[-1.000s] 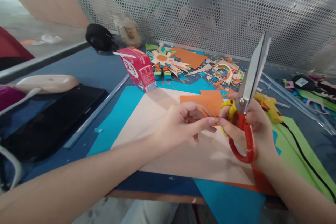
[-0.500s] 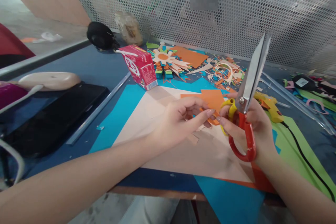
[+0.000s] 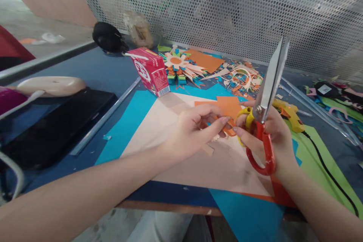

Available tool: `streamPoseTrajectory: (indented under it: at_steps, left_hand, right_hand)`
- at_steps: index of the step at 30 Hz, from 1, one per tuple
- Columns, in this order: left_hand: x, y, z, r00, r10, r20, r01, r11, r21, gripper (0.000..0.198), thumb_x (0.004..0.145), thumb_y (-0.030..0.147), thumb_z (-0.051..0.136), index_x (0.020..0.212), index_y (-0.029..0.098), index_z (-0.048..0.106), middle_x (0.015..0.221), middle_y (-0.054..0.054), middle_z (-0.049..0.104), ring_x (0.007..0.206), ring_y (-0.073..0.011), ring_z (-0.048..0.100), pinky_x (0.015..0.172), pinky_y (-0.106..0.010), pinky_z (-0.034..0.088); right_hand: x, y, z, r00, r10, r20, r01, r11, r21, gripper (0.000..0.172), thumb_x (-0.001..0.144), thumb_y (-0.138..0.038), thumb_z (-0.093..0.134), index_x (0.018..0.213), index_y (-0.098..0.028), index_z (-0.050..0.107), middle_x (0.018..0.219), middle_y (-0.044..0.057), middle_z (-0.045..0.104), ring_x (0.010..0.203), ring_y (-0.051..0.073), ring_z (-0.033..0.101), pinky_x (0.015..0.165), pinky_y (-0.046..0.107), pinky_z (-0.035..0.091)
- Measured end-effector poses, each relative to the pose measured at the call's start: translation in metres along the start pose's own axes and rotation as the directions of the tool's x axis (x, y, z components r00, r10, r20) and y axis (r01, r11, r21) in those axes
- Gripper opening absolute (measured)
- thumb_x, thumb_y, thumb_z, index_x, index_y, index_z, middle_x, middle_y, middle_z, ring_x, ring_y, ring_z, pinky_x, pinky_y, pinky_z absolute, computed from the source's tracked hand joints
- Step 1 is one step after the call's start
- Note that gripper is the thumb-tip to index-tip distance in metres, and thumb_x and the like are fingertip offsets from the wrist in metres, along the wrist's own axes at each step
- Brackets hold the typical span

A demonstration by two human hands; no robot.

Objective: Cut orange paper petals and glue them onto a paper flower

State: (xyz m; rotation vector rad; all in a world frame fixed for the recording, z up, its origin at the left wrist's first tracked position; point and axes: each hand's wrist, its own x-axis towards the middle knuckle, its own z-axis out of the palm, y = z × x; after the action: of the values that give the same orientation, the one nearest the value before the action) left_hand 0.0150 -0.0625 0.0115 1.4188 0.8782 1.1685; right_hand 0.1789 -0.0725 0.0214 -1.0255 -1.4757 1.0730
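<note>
My right hand [image 3: 272, 140] grips a pair of scissors [image 3: 268, 94] with red and yellow handles, the blades closed and pointing up. Its fingertips also touch a small orange paper piece [image 3: 230, 131]. My left hand [image 3: 195, 130] pinches that same orange piece from the left, fingers curled. Both hands hover over a pale pink sheet [image 3: 181, 151] lying on blue paper [image 3: 124, 128]. A larger orange sheet [image 3: 227, 106] lies just behind the hands.
A red drink carton [image 3: 150, 71] stands behind, beside a layered paper flower [image 3: 180, 66] and paper scraps [image 3: 244, 75]. A yellow glue gun [image 3: 287, 115] with black cord lies right on green paper [image 3: 320, 155]. A black tablet [image 3: 56, 124] and a metal ruler [image 3: 107, 117] lie left.
My left hand's fingers shifted slightly on the orange piece, and small pale scraps now lie under it. The scissors stayed upright, drifting a little left.
</note>
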Motion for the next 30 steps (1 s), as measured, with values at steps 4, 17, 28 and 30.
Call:
streamPoseTrajectory:
  at_steps: [4, 17, 28, 30]
  left_hand:
    - [0.0000, -0.0001, -0.0001, 1.000, 0.001, -0.006, -0.001, 1.000, 0.019, 0.012, 0.082, 0.027, 0.058, 0.075, 0.017, 0.058, 0.070, 0.000, 0.069, 0.058, -0.0104, 0.066, 0.046, -0.016, 0.050]
    - [-0.0001, 0.0031, -0.0022, 0.998, 0.069, -0.014, -0.068, 0.997, 0.027, 0.009, 0.082, 0.021, 0.058, 0.074, 0.017, 0.060, 0.068, 0.001, 0.070, 0.059, -0.0087, 0.067, 0.049, -0.013, 0.052]
    - [0.0010, 0.0011, -0.0017, 0.993, 0.108, -0.051, -0.109, 0.994, -0.015, 0.007, 0.081, 0.019, 0.059, 0.075, 0.015, 0.061, 0.067, 0.001, 0.068, 0.055, -0.0076, 0.065, 0.046, -0.012, 0.051]
    - [0.0006, 0.0004, -0.0020, 0.994, 0.099, -0.041, -0.101, 0.994, -0.037, 0.007, 0.081, 0.020, 0.059, 0.076, 0.016, 0.061, 0.067, 0.001, 0.069, 0.056, -0.0083, 0.066, 0.048, -0.013, 0.052]
  right_hand:
    - [0.0007, 0.0009, 0.0003, 1.000, -0.011, 0.009, 0.011, 1.000, -0.021, 0.039, 0.070, -0.013, 0.068, 0.102, -0.028, 0.051, 0.068, -0.007, 0.060, 0.061, 0.010, 0.060, 0.053, 0.022, 0.049]
    - [0.0002, -0.0016, 0.0000, 1.000, -0.011, 0.000, 0.011, 1.000, -0.025, 0.032, 0.073, -0.017, 0.067, 0.100, -0.027, 0.052, 0.067, -0.007, 0.060, 0.048, 0.006, 0.050, 0.042, 0.020, 0.040]
    - [0.0004, -0.0010, -0.0006, 1.000, -0.022, 0.010, 0.022, 1.000, 0.006, 0.037, 0.071, -0.020, 0.072, 0.102, -0.026, 0.052, 0.065, -0.006, 0.059, 0.045, 0.006, 0.048, 0.040, 0.020, 0.040]
    - [0.0003, -0.0015, -0.0002, 1.000, -0.020, 0.014, 0.020, 1.000, -0.010, 0.036, 0.071, -0.019, 0.071, 0.101, -0.026, 0.052, 0.067, -0.006, 0.061, 0.045, 0.006, 0.048, 0.039, 0.019, 0.038]
